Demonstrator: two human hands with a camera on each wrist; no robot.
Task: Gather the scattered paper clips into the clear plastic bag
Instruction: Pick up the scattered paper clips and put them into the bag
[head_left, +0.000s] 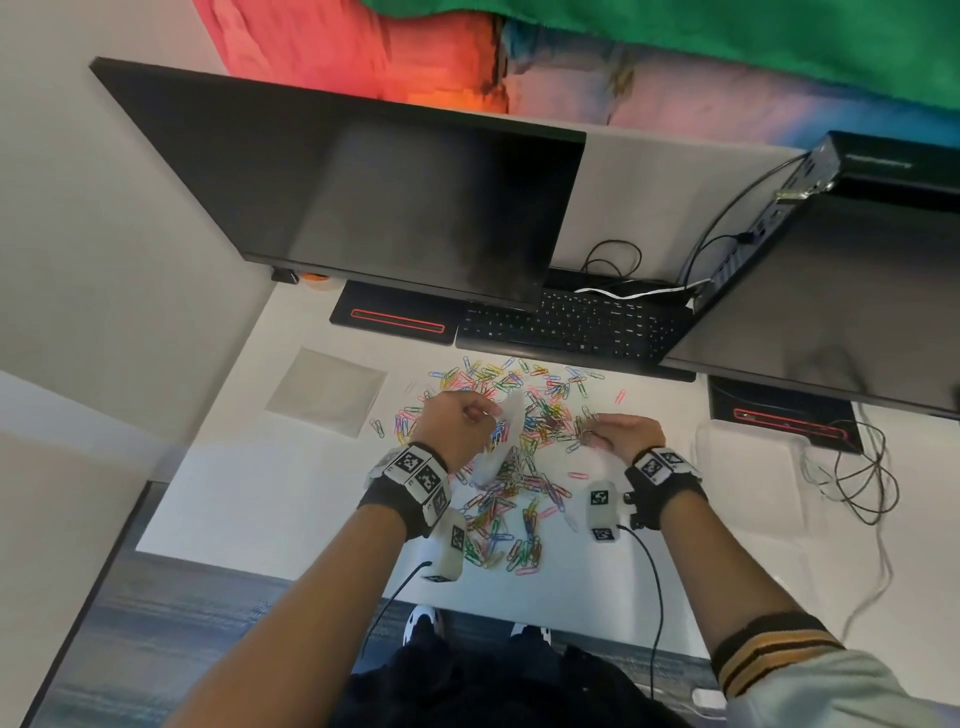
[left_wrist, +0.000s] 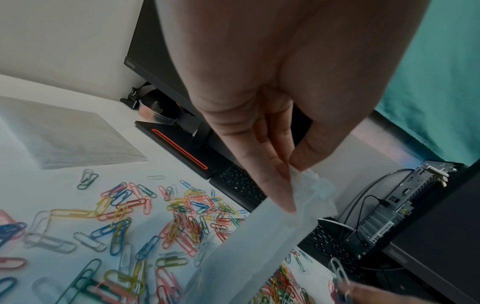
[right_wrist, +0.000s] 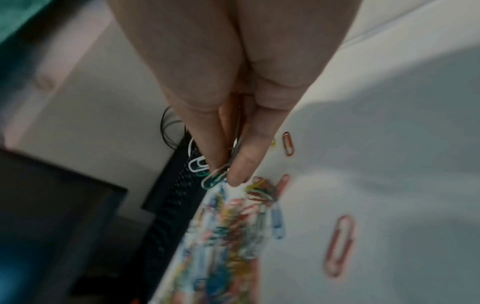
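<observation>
Coloured paper clips (head_left: 519, 499) lie scattered over the middle of the white desk (head_left: 260, 493), also seen as paper clips (left_wrist: 182, 222) and paper clips (right_wrist: 233, 226) in the wrist views. My left hand (head_left: 488, 413) pinches the top edge of the clear plastic bag (head_left: 498, 457), which hangs down over the pile. The left wrist view shows thumb and fingers of the left hand (left_wrist: 292, 166) closed on the bag (left_wrist: 259, 246). My right hand (head_left: 597, 431) holds a small bunch of clips (head_left: 584, 423) just right of the bag. In the right wrist view, the right hand (right_wrist: 228, 172) pinches those clips (right_wrist: 213, 179).
A flat stack of clear bags (head_left: 327, 389) lies to the left of the pile. Behind it are a black keyboard (head_left: 571, 325) and two monitors (head_left: 389, 182). A small computer (head_left: 779, 208) and loose cables (head_left: 857, 467) are at the right. The desk's front edge is close to me.
</observation>
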